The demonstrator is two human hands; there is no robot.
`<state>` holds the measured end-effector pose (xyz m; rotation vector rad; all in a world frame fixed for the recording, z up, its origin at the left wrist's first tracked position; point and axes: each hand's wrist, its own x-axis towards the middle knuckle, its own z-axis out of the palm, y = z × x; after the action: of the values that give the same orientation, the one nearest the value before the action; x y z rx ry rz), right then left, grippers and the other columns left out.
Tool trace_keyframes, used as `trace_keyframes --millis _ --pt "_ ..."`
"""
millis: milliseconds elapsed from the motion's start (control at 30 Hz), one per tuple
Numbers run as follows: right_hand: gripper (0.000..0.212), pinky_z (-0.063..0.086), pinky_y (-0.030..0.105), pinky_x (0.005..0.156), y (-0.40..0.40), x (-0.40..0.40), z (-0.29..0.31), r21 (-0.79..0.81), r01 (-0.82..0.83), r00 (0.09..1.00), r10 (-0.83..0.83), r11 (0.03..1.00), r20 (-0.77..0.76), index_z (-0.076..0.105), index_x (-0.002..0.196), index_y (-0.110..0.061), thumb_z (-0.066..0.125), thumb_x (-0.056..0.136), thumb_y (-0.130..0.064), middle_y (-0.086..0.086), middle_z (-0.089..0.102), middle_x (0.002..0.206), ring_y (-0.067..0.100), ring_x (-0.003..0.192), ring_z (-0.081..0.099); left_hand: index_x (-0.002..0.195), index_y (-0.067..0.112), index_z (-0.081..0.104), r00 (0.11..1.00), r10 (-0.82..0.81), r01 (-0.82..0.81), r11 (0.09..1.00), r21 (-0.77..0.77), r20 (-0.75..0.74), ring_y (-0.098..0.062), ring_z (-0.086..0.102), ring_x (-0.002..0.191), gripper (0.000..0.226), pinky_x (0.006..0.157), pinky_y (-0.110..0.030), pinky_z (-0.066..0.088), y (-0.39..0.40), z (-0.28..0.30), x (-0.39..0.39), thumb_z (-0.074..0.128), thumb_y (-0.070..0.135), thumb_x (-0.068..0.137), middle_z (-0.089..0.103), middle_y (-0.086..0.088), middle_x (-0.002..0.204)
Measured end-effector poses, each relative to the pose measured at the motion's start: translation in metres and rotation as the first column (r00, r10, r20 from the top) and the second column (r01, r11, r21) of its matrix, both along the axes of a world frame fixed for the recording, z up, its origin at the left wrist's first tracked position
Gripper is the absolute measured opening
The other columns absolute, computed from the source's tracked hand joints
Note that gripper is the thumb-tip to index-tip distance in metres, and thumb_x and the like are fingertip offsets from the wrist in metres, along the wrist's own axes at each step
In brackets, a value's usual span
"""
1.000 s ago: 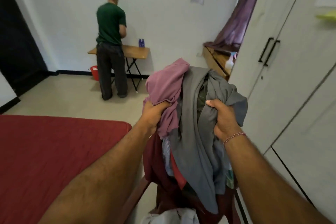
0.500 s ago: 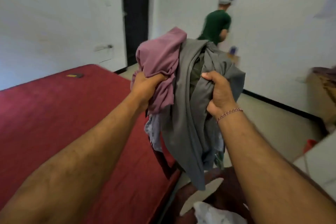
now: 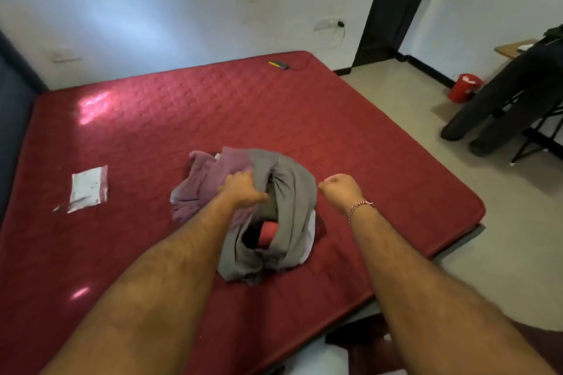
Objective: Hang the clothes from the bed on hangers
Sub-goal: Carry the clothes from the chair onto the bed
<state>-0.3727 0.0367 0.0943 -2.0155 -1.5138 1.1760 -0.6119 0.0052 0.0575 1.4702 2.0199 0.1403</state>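
- On the red bed [image 3: 243, 106], near its right edge: heap of clothes [image 3: 259, 216], lying bunched on the quilted cover.
- Grey garment [image 3: 292, 210] on top and to the right; mauve garment [image 3: 201, 186] spread to the left; scraps of red, dark and white cloth showing underneath.
- Left hand [image 3: 242, 189] down on the heap, fingers curled into the cloth where mauve meets grey, gripping it.
- Right hand [image 3: 339, 187] just right of the heap, fingers curled in a loose fist, holding nothing, apart from the cloth; beaded bracelet [image 3: 361, 207] at the wrist.
- Left of the heap, well apart: flat white packet [image 3: 88, 189] on the cover.
- At the far edge of the bed, near the wall: small yellow-and-dark object [image 3: 278, 64], too small to identify.
- Beyond the bed: white wall with a socket [image 3: 329, 23], dark doorway [image 3: 393, 3].
- Far right, on the pale floor: red bucket [image 3: 464, 87], second person's dark trouser legs [image 3: 499, 97] beside a folding worktop [image 3: 511, 47].
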Motion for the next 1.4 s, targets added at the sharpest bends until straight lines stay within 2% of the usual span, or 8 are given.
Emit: trace_keyframes --millis 167,333,633,800,933,1033,1233,1400 --pt "0.001 0.038 0.025 0.056 -0.029 0.017 -0.03 -0.123 0.026 0.97 -0.055 0.992 -0.236 0.068 0.091 -0.013 0.067 0.091 -0.011 0.0 0.057 0.074 0.014 0.068 0.05 0.16 0.017 0.035 0.972 -0.23 0.226 0.969 0.098 0.037 -0.032 0.037 0.149 0.113 0.115 -0.052 0.04 -0.002 -0.037 0.029 0.059 0.07 0.063 0.041 -0.006 0.162" --pt "0.015 0.043 0.017 0.059 -0.055 0.09 -0.061 -0.071 0.15 0.962 -0.162 0.986 -0.222 0.07 0.106 -0.011 0.07 0.091 -0.011 -0.003 0.064 0.087 0.009 0.075 0.055 0.163 0.015 0.026 0.865 -0.502 0.499 0.861 0.104 0.008 -0.029 0.025 0.155 0.1 0.122 -0.053 0.029 0.002 -0.051 0.127 0.066 0.054 0.081 0.03 -0.006 0.168" --pt "0.012 0.046 0.032 0.065 -0.167 0.285 -0.146 -0.21 0.555 0.772 -0.592 0.805 -0.23 0.065 0.081 -0.017 0.068 0.09 -0.01 0.003 0.064 0.078 0.022 0.082 0.06 0.157 0.019 0.038 0.513 -0.859 0.858 0.513 0.034 0.011 -0.032 0.04 0.144 0.076 0.11 -0.053 0.042 -0.062 -0.089 0.382 0.059 0.041 0.087 0.048 -0.007 0.155" --pt "0.005 0.05 0.034 0.088 -0.259 0.387 -0.213 -0.334 0.612 0.75 -0.66 0.717 -0.044 0.064 0.097 -0.022 0.063 0.094 -0.026 0.004 0.064 0.098 0.022 0.091 0.058 0.161 0.02 0.031 0.239 -0.971 0.965 0.236 -0.114 0.013 -0.031 0.035 0.148 0.075 0.118 -0.05 0.035 -0.125 -0.137 0.501 0.057 0.041 0.094 0.039 -0.008 0.162" --pt "0.02 0.053 0.035 0.095 -0.319 0.432 -0.273 -0.472 0.699 0.596 -0.802 0.538 -0.031 0.069 0.111 -0.015 0.06 0.095 -0.025 0.007 0.07 0.115 0.028 0.108 0.065 0.163 0.019 0.026 0.028 -0.999 0.972 0.023 -0.235 0.018 -0.03 0.029 0.151 0.076 0.12 -0.046 0.027 -0.162 -0.172 0.563 0.059 0.04 0.097 0.032 -0.007 0.166" --pt "0.036 0.053 0.039 0.1 -0.333 0.441 -0.31 -0.545 0.687 0.516 -0.851 0.481 -0.1 0.065 0.125 -0.009 0.062 0.093 -0.025 0.014 0.067 0.125 0.032 0.115 0.063 0.162 0.021 0.027 -0.001 -1.0 0.956 -0.008 -0.292 0.022 -0.028 0.03 0.151 0.077 0.12 -0.044 0.027 -0.174 -0.195 0.588 0.06 0.042 0.097 0.032 -0.005 0.166" --pt "0.039 0.046 0.039 0.109 -0.323 0.46 -0.372 -0.573 0.563 0.69 -0.721 0.595 -0.07 0.067 0.129 -0.007 0.062 0.097 -0.029 0.016 0.065 0.133 0.032 0.127 0.059 0.161 0.021 0.032 0.073 -0.997 0.943 0.064 -0.327 0.016 -0.029 0.037 0.147 0.074 0.12 -0.046 0.033 -0.172 -0.231 0.611 0.062 0.042 0.096 0.041 -0.006 0.162" --pt "0.046 0.046 0.047 0.109 -0.32 0.488 -0.425 -0.695 0.665 0.331 -0.942 0.273 -0.054 0.072 0.104 -0.016 0.059 0.078 -0.051 0.009 0.067 0.121 0.03 0.12 0.058 0.16 0.021 0.035 0.145 -0.989 0.918 0.124 -0.376 0.026 -0.029 0.034 0.149 0.073 0.117 -0.043 0.039 -0.164 -0.254 0.597 0.063 0.039 0.095 0.037 -0.006 0.164"
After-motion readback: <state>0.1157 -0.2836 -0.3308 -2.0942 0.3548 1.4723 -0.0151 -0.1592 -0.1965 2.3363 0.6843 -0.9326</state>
